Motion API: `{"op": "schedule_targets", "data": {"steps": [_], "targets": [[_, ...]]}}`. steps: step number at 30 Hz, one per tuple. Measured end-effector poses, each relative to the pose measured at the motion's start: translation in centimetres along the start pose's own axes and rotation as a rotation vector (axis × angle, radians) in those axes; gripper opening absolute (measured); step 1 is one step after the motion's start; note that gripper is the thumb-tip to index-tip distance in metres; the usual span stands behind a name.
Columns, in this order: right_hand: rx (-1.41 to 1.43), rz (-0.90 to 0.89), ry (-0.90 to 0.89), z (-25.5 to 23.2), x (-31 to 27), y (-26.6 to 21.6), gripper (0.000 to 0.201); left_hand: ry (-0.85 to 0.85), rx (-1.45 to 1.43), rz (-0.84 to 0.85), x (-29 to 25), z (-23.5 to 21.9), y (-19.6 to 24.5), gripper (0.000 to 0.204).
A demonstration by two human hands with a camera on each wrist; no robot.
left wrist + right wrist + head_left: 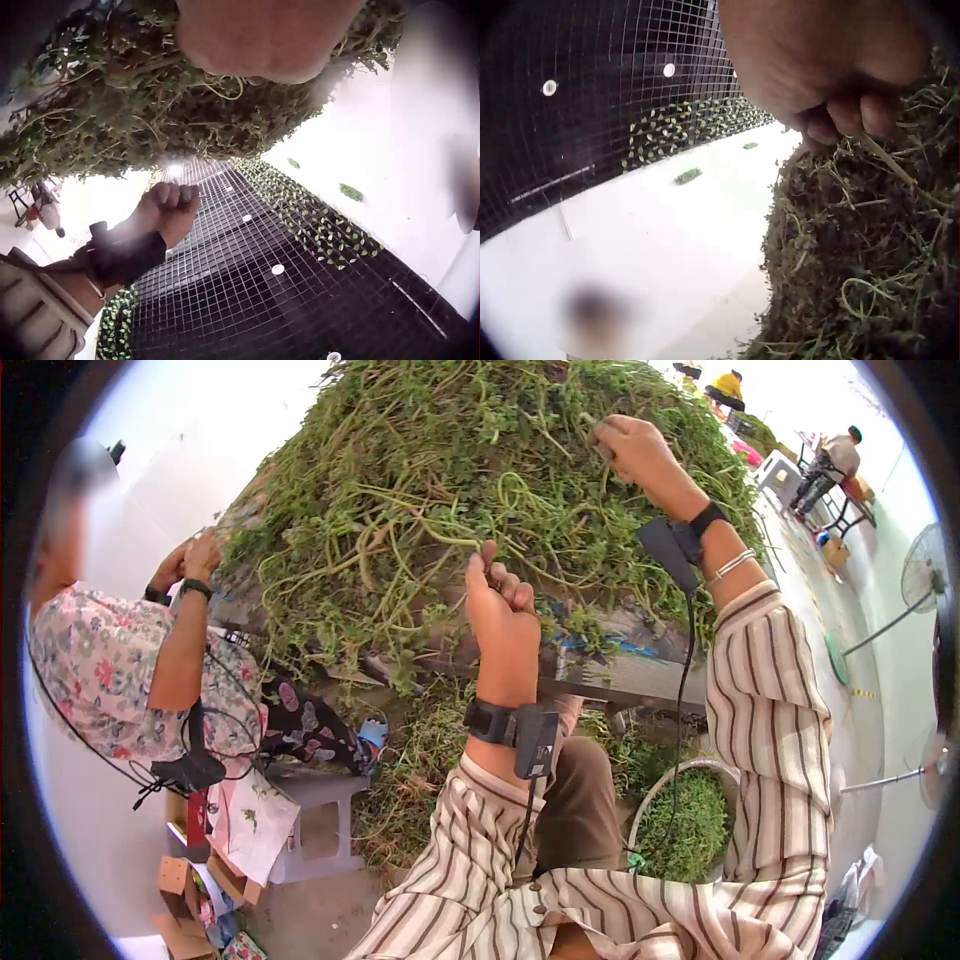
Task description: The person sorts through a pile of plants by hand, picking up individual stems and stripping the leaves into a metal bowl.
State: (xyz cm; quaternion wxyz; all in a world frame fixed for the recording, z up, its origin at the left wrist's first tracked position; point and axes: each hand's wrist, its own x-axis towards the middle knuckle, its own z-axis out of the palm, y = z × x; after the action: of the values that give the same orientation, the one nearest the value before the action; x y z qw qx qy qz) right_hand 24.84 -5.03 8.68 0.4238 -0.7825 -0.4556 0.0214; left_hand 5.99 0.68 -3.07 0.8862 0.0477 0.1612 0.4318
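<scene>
A large heap of leafy green stems (400,470) covers the table. My left hand (505,610) is low at the heap's near side, fingers curled, thumb and forefinger pinching the end of a pale green stem. Farther up on the right, my right hand (640,455) grips a stem among the leaves; in the right wrist view this stem (892,163) comes out from under the curled fingers of the hand (825,60). The left wrist view shows the back of my left hand (270,34) above the greens, its fingertips hidden.
Another person (140,660) works at the heap's left side. Below the table edge are a round basket (645,810) of greens, more loose greens (415,780) and a grey stool (325,830). Cardboard boxes (178,885) lie lower left; fans (925,575) stand at right.
</scene>
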Motion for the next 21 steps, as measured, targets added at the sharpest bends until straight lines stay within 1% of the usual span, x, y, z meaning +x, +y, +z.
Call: {"op": "schedule_targets", "data": {"steps": [2, 3, 4, 6, 8, 10, 11, 12, 14, 15, 16, 18, 19, 20, 21], "targets": [[0.501, 0.027, 0.021, -1.5, -1.0, 0.5, 0.024, -0.154, 0.063, -0.031, 0.2, -0.5, -0.5, 0.022], [0.558, 0.005, 0.061, -2.2, -1.4, 0.5, 0.021, -0.156, 0.113, -0.075, -0.2, 0.2, -0.5, 0.022], [0.547, 0.009, 0.064, -3.0, -1.8, 0.4, 0.021, -0.156, 0.105, -0.085, -0.5, 0.4, -0.9, 0.022], [0.685, -0.029, 0.089, -4.4, -2.9, 0.2, 0.022, -0.191, 0.179, -0.137, -0.9, 1.1, -1.6, 0.022], [0.687, -0.034, 0.118, -5.4, -4.0, -0.1, 0.023, -0.21, 0.201, -0.132, -1.8, 1.8, -2.3, 0.023], [0.664, -0.046, 0.117, -6.3, -5.5, -0.9, 0.024, -0.295, 0.336, -0.053, -2.8, 2.5, -2.9, 0.025], [0.62, -0.071, 0.128, -6.5, -6.3, -1.3, 0.023, -0.285, 0.375, -0.058, -3.2, 2.7, -3.2, 0.029], [0.614, -0.074, 0.133, -6.6, -7.0, -1.8, 0.023, -0.292, 0.372, -0.063, -3.7, 3.2, -3.6, 0.029], [0.491, 0.042, 0.023, -6.3, -8.4, -2.7, 0.022, -0.359, 0.488, -0.016, -4.9, 3.9, -4.4, 0.03], [0.446, 0.052, -0.018, -6.0, -9.2, -3.5, 0.021, -0.37, 0.552, 0.004, -5.4, 4.3, -4.9, 0.032], [0.444, 0.055, -0.019, -5.4, -9.9, -4.2, 0.021, -0.369, 0.55, 0.001, -5.5, 4.2, -5.9, 0.032], [0.344, 0.102, -0.125, -4.5, -11.0, -5.2, 0.022, -0.541, 0.697, 0.185, -5.6, 4.0, -7.5, 0.033], [0.407, 0.085, -0.171, -4.1, -11.3, -5.3, 0.023, -0.599, 0.831, 0.219, -5.7, 3.6, -7.6, 0.023], [0.406, 0.091, -0.17, -4.2, -11.6, -5.2, 0.023, -0.599, 0.83, 0.212, -5.8, 3.4, -7.7, 0.023], [0.373, 0.078, -0.156, -4.2, -11.8, -5.1, 0.023, -0.548, 0.821, 0.146, -5.9, 3.4, -7.7, 0.018]]}}
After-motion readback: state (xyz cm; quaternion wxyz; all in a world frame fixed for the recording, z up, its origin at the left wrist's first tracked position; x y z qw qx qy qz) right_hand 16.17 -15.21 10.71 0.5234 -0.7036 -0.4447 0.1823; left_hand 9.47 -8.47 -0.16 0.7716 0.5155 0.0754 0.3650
